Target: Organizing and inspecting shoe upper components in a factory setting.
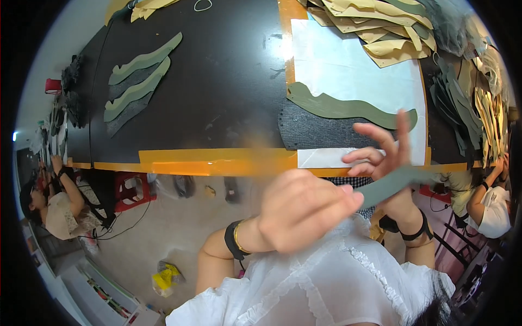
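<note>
My left hand (302, 212) is closed in a pinch on one end of a narrow dark green strip (386, 187), perhaps leather. The strip's other end crosses in front of the palm of my right hand (383, 155) and is smeared by motion. My right hand's fingers are spread; its thumb is hidden. Just beyond it lies a wavy olive-green piece (348, 106), overlapping a dark textured piece (321, 130) on a white sheet (348, 60). A brownish blur that I cannot make out hangs left of my right hand, over the table's edge.
Two green-and-grey wavy pieces (142, 79) lie left on the black table (228, 70). Tan and green pieces (380, 27) are heaped at the far right, with more stacks (489, 125) beside them. Orange tape (212, 161) edges the table. Other people (62, 214) work at both sides.
</note>
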Demonstrator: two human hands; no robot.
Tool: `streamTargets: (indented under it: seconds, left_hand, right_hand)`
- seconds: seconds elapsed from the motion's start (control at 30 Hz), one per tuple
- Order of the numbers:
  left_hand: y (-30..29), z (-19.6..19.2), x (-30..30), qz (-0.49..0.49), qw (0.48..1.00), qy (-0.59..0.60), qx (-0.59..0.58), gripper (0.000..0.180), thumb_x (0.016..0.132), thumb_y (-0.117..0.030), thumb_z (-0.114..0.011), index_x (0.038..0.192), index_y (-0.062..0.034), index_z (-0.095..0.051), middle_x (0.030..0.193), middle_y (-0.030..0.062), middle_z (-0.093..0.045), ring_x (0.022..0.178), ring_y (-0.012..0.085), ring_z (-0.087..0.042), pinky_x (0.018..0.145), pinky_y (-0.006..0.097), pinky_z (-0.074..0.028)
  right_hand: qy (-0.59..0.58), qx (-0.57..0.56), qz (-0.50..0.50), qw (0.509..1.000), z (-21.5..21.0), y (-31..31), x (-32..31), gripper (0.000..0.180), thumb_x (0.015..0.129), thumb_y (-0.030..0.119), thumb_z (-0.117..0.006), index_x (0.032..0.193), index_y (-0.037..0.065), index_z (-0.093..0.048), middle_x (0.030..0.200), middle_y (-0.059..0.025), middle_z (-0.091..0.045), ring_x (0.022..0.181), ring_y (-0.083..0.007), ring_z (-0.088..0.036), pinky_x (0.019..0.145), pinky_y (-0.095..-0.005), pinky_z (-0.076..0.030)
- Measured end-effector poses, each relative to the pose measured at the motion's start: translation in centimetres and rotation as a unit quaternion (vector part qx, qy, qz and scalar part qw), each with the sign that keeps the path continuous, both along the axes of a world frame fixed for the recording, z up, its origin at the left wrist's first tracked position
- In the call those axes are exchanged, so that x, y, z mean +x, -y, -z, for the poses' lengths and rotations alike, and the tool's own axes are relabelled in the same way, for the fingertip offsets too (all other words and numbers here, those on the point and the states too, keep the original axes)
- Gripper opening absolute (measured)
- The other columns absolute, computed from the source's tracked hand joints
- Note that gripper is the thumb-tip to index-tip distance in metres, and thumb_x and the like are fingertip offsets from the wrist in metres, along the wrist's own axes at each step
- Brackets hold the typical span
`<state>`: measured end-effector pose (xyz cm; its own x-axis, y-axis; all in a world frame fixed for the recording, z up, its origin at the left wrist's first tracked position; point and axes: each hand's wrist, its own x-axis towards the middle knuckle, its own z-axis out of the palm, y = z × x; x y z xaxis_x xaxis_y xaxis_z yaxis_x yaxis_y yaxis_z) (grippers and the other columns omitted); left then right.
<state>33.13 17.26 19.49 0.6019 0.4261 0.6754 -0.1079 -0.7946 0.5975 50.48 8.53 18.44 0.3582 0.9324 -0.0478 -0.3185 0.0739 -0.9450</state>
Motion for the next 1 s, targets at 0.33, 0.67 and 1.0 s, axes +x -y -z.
streamTargets:
  seconds: [0.33, 0.67, 1.0]
  left_hand:
    - [-3.8, 1.9, -0.9, -0.047, 0.995, -0.044, -0.082, 0.023, 0.072, -0.007, -0.079, 0.092, -0.0046, -0.068, 0.092, 0.0091, -0.068, 0.082, 0.023, -0.066, 0.073, 0.031, -0.048]
    - [-6.9, 4.8, -1.2, -0.198, 0.952, -0.23, -0.031, 0.021, 0.068, -0.017, -0.082, 0.085, -0.0093, -0.073, 0.089, 0.0009, -0.065, 0.086, 0.0201, -0.059, 0.083, 0.034, -0.038]
    - [-6.9, 5.5, -0.7, -0.212, 0.945, -0.248, -0.03, 0.024, 0.062, -0.02, -0.085, 0.079, -0.0133, -0.07, 0.089, -0.003, -0.065, 0.084, 0.019, -0.058, 0.084, 0.036, -0.039]
  right_hand:
    - [0.322, 0.136, -0.244, 0.904, -2.6, -4.0, 3.9, 0.033, 0.075, 0.009, -0.078, 0.107, 0.007, -0.074, 0.074, -0.0061, -0.065, 0.063, -0.0128, -0.062, 0.054, -0.0231, -0.046]
    - [0.448, 0.012, -0.189, 0.874, -2.4, -8.3, 6.2, 0.021, 0.087, 0.019, -0.068, 0.1, 0.002, -0.072, 0.088, -0.0167, -0.069, 0.074, -0.0221, -0.069, 0.064, -0.0274, -0.054]
    - [0.359, 0.007, -0.277, 0.891, 0.2, -10.3, 5.4, 0.028, 0.087, 0.024, -0.066, 0.095, -0.001, -0.074, 0.089, -0.0189, -0.071, 0.081, -0.0281, -0.068, 0.072, -0.0329, -0.054]
